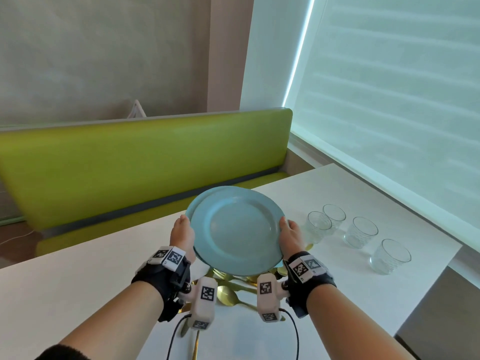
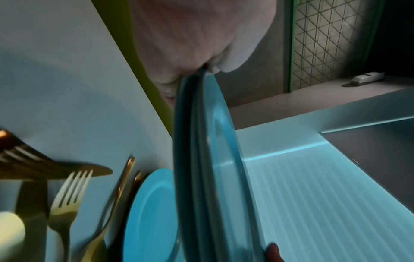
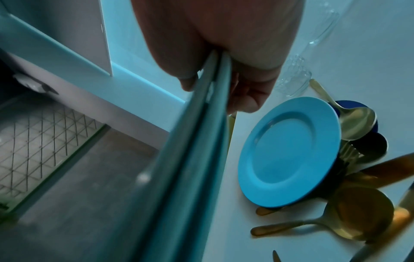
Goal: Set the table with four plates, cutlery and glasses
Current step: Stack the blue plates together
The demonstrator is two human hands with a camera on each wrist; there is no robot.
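I hold a small stack of light-blue plates level above the white table. My left hand grips the stack's left rim and my right hand grips its right rim, thumbs on top. The wrist views show the stacked rims edge-on between thumb and fingers. One more blue plate lies flat on the table beneath the stack. Gold cutlery lies scattered around it, with a fork and spoons. Several clear glasses stand to the right.
A green bench runs along the table's far side. A window with a drawn blind borders the right side, close behind the glasses. A grey surface lies past the table's right corner.
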